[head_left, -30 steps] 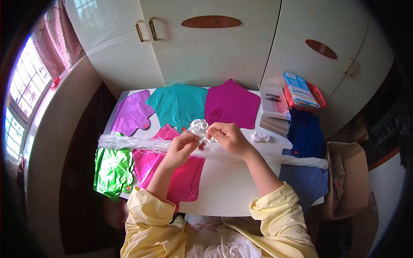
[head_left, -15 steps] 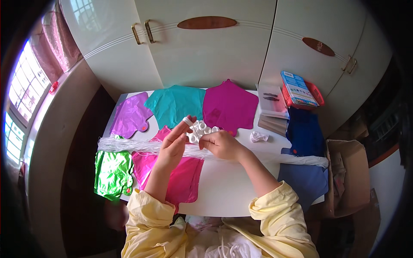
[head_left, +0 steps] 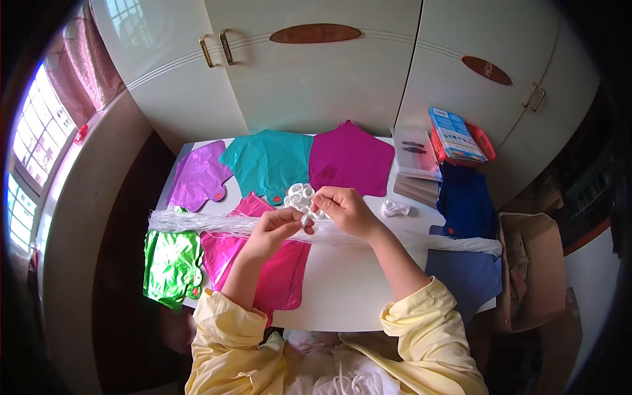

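Both my hands meet above the middle of the white table. My left hand (head_left: 271, 230) pinches a small white ring (head_left: 305, 218) between thumb and fingertips. Close beside it, my right hand (head_left: 345, 209) is closed at the fingertips; what they grip, perhaps a thread or part of a ring, is too small to make out. Just beyond the fingers lies a heap of white rings (head_left: 300, 193), partly covered by my right fingers. A long bundle of white string (head_left: 191, 222) stretches across the table, passing beneath my wrists.
Foil balloons lie flat around: purple (head_left: 196, 174), teal (head_left: 266, 164), magenta (head_left: 352, 161), green (head_left: 172, 263), pink (head_left: 280, 276), blue (head_left: 464, 276). A crumpled white piece (head_left: 395, 209) sits right of my hand. A red basket (head_left: 484, 141) and a cardboard box (head_left: 536, 273) stand at the right.
My left hand has come down and inward; the ring that was around its fingertip is now pinched in it. My right hand has shifted slightly up and right.
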{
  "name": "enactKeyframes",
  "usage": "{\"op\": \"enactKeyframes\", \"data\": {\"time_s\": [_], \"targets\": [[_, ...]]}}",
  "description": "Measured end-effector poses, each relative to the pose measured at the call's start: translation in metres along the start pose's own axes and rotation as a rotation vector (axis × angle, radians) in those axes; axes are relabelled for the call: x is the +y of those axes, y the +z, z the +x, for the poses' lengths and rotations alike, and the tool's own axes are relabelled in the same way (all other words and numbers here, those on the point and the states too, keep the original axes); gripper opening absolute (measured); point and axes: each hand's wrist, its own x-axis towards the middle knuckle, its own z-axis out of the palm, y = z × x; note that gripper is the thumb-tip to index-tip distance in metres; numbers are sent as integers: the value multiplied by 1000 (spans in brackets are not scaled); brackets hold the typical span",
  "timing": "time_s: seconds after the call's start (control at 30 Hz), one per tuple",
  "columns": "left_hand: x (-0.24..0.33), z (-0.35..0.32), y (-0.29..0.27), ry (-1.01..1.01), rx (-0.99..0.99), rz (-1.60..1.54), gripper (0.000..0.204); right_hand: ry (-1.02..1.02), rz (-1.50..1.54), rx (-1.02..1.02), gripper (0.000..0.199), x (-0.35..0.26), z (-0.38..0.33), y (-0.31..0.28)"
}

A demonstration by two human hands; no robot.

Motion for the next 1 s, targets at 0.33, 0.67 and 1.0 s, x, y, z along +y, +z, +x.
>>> {"op": "enactKeyframes", "data": {"time_s": [0.33, 0.67, 1.0], "targets": [[-3, 0, 0, -13, 60, 143, 19, 133, -91, 107, 16, -16, 2, -6], [0, 1, 6, 1, 89, 178, 16, 40, -176, 165, 13, -17, 3, 0], [1, 7, 10, 131, 162, -196, 31, -162, -388, 257, 10, -3, 4, 18]]}}
